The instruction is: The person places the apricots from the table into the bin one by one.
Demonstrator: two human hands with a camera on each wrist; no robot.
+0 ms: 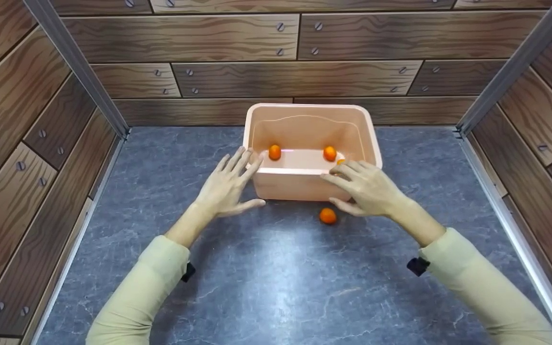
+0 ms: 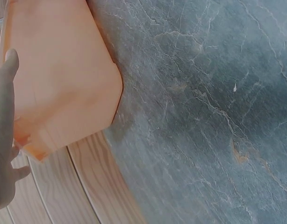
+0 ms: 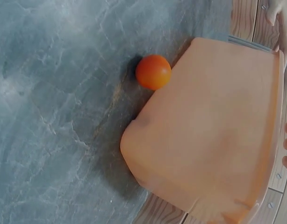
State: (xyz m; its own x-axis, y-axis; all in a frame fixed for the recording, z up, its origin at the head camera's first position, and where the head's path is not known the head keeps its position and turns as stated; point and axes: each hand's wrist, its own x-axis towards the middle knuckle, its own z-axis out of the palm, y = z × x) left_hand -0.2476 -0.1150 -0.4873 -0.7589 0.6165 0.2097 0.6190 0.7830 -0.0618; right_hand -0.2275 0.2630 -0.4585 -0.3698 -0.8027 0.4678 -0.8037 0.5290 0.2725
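Note:
A pale peach plastic bin point(image 1: 290, 184) stands on the grey marbled surface by the back wall. Inside it lie a small round orange fruit point(image 1: 274, 152) on the left, another fruit point(image 1: 329, 153) on the right, and a third fruit point(image 1: 340, 162), partly hidden by my right hand point(image 1: 372, 189). One more orange fruit point(image 1: 327, 215) is outside, in front of the bin, close below my right thumb. The right hand is over the bin's front right corner, fingers extended, holding nothing. At the left rim my left hand point(image 1: 225, 187) spreads its fingers; whether they touch it I cannot tell.
Wood-patterned panels point(image 1: 237, 38) wall the back and both sides. Metal bars point(image 1: 79, 62) run along the corners. The marbled surface point(image 1: 281, 278) stretches in front of the bin. A black device point(image 1: 418, 266) sits under the right wrist.

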